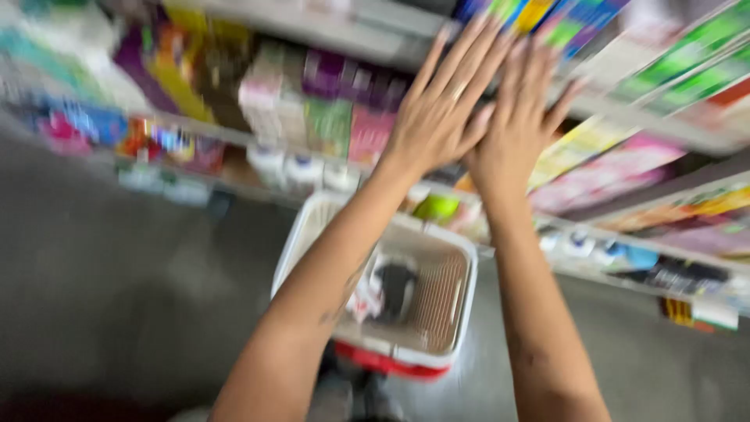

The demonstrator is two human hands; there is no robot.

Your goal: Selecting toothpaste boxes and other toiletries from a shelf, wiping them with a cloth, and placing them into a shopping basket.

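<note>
My left hand [437, 117] and right hand [519, 117] reach up side by side, fingers spread flat, holding nothing. The packs [547, 19] on the top shelf [375, 31] lie at twelve o'clock, just past my fingertips, perhaps touching; blur hides it. They run left to right. The basket [453, 312] sits at six, beneath my forearms.

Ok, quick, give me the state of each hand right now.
Left hand: open, fingers spread, holding nothing, raised toward the shelves.
Right hand: open, fingers spread, holding nothing, touching the left hand.
</note>
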